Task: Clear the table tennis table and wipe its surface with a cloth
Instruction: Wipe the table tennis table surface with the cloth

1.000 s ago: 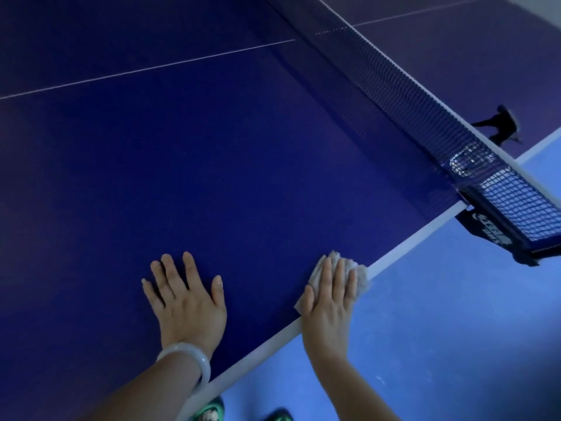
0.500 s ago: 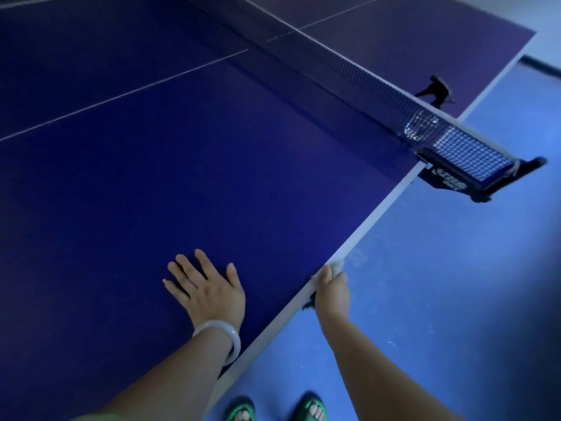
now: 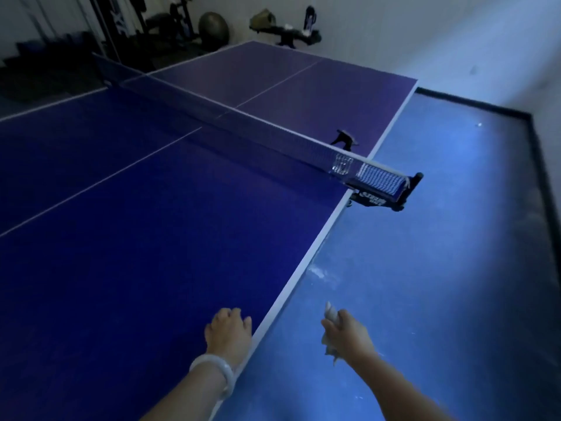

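Observation:
The dark blue table tennis table (image 3: 151, 253) fills the left and middle of the view, with its white side edge running diagonally toward me. My left hand (image 3: 228, 332) rests on the surface just inside that edge, fingers loosely bent, a pale bangle on the wrist. My right hand (image 3: 344, 331) is off the table, out over the blue floor, and grips a crumpled white cloth (image 3: 330, 316) that sticks out above and below the fist.
The net (image 3: 243, 129) crosses the table, clamped at the near side by a black post (image 3: 382, 192). Blue floor (image 3: 440, 268) lies to the right, bounded by a dark border and a white wall. Gym gear and a small stand sit beyond the far end.
My right hand has left the table edge and moved right over the floor with the cloth bunched in it. My left hand's fingers have curled. My view has lifted to show the room.

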The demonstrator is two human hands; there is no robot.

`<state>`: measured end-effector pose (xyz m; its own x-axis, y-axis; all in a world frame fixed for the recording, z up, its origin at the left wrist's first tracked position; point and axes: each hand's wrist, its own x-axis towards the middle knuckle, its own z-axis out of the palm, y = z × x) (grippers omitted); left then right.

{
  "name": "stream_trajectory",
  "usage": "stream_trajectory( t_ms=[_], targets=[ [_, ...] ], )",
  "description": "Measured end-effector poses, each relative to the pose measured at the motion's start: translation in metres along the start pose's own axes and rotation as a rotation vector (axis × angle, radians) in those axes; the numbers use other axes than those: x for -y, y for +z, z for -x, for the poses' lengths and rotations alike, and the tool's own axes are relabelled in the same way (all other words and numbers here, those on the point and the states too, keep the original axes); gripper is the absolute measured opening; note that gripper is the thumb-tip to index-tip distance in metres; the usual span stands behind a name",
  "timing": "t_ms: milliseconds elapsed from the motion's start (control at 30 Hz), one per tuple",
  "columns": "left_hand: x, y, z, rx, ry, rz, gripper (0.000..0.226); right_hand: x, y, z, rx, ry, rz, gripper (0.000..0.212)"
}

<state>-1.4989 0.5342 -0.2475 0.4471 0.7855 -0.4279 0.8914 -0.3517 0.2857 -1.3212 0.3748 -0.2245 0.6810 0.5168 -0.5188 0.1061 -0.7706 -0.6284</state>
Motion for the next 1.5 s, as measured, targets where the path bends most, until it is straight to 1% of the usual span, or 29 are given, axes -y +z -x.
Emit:
stream_trajectory(
  t_ms=[100,200,300,400,533,733,833,1033,1200,1367,1500],
  targets=[
    [-0.047,-0.003,0.012,0.111,0.15,0.088,0.033,-0.002,-0.04,-0.002,0.001,-0.039,0.038,0.022],
    [-0.102,0.001,0.019,0.169,0.228,0.115,0.033,-0.011,-0.086,-0.009,-0.026,-0.087,0.022,0.017],
    [-0.169,0.008,0.021,0.178,0.29,0.103,0.03,-0.033,-0.14,-0.02,-0.044,-0.139,0.075,0.019],
    [-0.25,0.016,0.025,0.167,0.346,0.12,0.026,-0.065,-0.201,-0.032,-0.071,-0.155,0.116,0.023],
    [-0.349,0.034,0.031,0.146,0.4,0.157,0.028,-0.109,-0.28,-0.047,-0.096,-0.198,0.181,0.027],
    [-0.459,0.061,0.026,0.145,0.43,0.097,0.037,-0.157,-0.378,-0.075,-0.129,-0.163,0.213,0.029],
    [-0.505,0.072,0.011,0.143,0.431,0.079,0.039,-0.171,-0.411,-0.104,-0.128,-0.169,0.244,0.028],
    [-0.588,0.08,-0.053,0.164,0.424,0.104,0.041,-0.16,-0.467,-0.184,-0.117,-0.173,0.289,0.027],
    [-0.657,0.073,-0.13,0.131,0.425,0.124,0.037,-0.123,-0.529,-0.264,-0.149,-0.207,0.302,0.029],
    [-0.715,0.05,-0.204,0.1,0.404,0.141,0.041,-0.081,-0.578,-0.339,-0.112,-0.229,0.362,0.027],
    [-0.745,0.039,-0.248,0.073,0.336,0.173,0.037,-0.053,-0.599,-0.398,-0.037,-0.257,0.378,0.026]
  ],
)
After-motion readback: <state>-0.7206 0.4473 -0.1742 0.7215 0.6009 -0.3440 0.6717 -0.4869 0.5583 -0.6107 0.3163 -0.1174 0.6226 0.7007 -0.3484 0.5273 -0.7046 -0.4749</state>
